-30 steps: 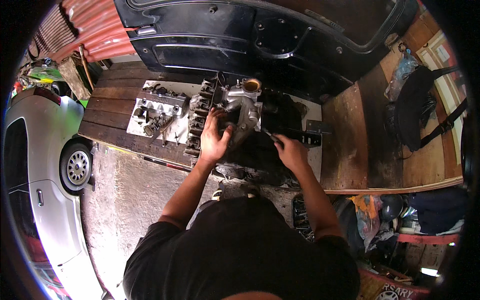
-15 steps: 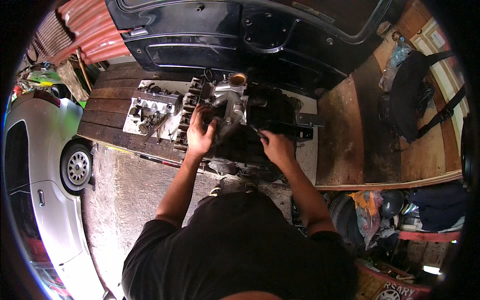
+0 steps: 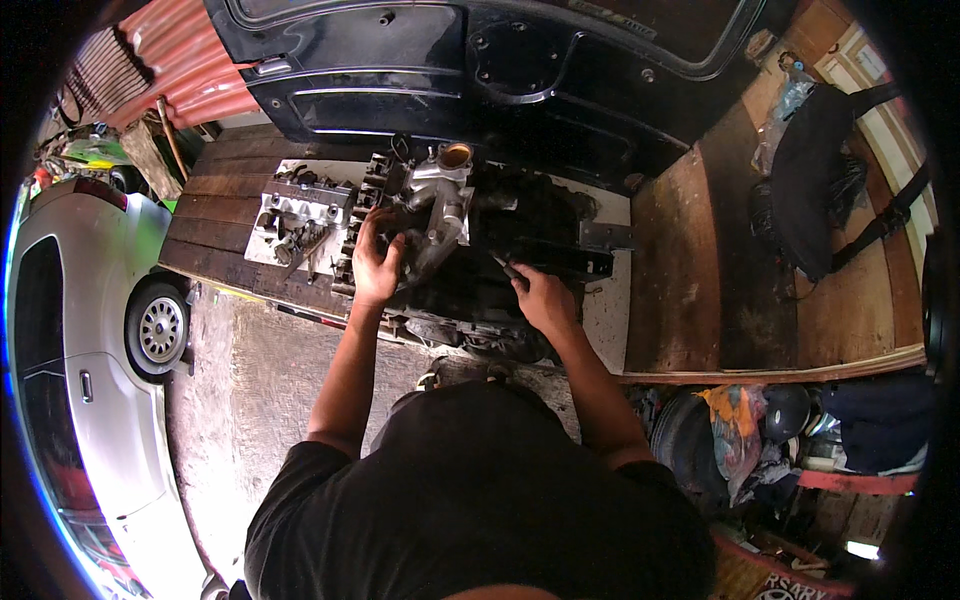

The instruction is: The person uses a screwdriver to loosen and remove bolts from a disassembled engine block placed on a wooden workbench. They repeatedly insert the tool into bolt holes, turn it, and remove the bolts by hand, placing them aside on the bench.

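Note:
My left hand (image 3: 376, 268) reaches over the near side of a silver intake manifold (image 3: 440, 205), fingers curled onto it and thumb to the right. Part of the grip is hidden. The manifold has a round opening (image 3: 455, 156) at its far end and sits against a cylinder head (image 3: 368, 190) with a row of valve parts. Closed around the handle of a slim dark tool, perhaps a screwdriver (image 3: 508, 268), my right hand (image 3: 546, 300) points it forward and left over the dark, greasy engine block (image 3: 525, 225).
A silver valve cover (image 3: 312, 208) and small metal parts lie on a white board at left. A dark vehicle door panel (image 3: 400, 80) stands behind the wooden bench (image 3: 670, 290). A black bag (image 3: 810, 185) lies right. A silver car (image 3: 100, 390) stands left, a tyre (image 3: 685, 440) below the bench.
The view has shifted slightly, so the bench and engine parts appear farther left. Both hands keep nearly the same places on the engine; the tool in my right hand has moved only a little.

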A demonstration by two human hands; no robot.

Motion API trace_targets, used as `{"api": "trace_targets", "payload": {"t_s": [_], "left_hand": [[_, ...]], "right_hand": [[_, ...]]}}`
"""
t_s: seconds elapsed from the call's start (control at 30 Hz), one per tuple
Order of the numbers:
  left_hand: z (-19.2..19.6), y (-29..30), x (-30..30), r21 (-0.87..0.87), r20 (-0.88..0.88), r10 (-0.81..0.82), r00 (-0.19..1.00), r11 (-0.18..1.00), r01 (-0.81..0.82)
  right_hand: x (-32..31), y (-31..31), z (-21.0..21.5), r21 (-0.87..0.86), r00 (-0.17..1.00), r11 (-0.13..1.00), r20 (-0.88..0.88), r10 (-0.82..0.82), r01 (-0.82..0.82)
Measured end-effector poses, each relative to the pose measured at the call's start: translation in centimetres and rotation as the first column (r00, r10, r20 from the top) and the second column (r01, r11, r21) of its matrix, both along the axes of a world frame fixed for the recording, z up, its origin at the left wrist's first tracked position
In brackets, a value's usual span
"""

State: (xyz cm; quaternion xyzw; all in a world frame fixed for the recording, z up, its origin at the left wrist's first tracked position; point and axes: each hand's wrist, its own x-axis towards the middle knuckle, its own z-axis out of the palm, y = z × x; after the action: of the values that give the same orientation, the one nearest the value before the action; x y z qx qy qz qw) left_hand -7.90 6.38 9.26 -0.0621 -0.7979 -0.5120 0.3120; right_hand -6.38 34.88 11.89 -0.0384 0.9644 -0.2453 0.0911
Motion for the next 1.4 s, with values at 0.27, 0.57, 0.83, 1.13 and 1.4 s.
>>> {"api": "trace_targets", "payload": {"t_s": [0.27, 0.57, 0.83, 1.13, 1.4], "left_hand": [[-1.4, -0.9, 0.0, -0.004, 0.017, -0.001, 1.000, 1.000, 0.001], [-1.8, -0.8, -0.5, 0.031, 0.003, -0.029, 1.000, 0.999, 0.029], [-0.6, -0.6, 0.5, -0.037, 0.027, -0.017, 0.999, 0.999, 0.018], [-0.3, -0.6, 0.5, -0.029, 0.043, -0.073, 0.996, 0.997, 0.074], [-0.4, -0.9, 0.9, -0.057, 0.039, -0.103, 0.994, 0.993, 0.106]], "right_hand": [[1.2, 4.8, 2.4, 0.108, 0.994, 0.990, 0.073, 0.083, -0.091], [-0.1, 1.2, -0.8, 0.066, 0.985, 0.992, -0.134, 0.113, -0.105], [3.3, 6.1, 0.4, 0.161, 0.988, 0.982, -0.109, 0.113, -0.094], [0.7, -0.1, -0.1, 0.102, 0.955, 0.994, -0.291, 0.062, -0.033], [5.5, 1.3, 3.2, 0.127, 0.999, 0.991, -0.024, -0.030, 0.033]]}}
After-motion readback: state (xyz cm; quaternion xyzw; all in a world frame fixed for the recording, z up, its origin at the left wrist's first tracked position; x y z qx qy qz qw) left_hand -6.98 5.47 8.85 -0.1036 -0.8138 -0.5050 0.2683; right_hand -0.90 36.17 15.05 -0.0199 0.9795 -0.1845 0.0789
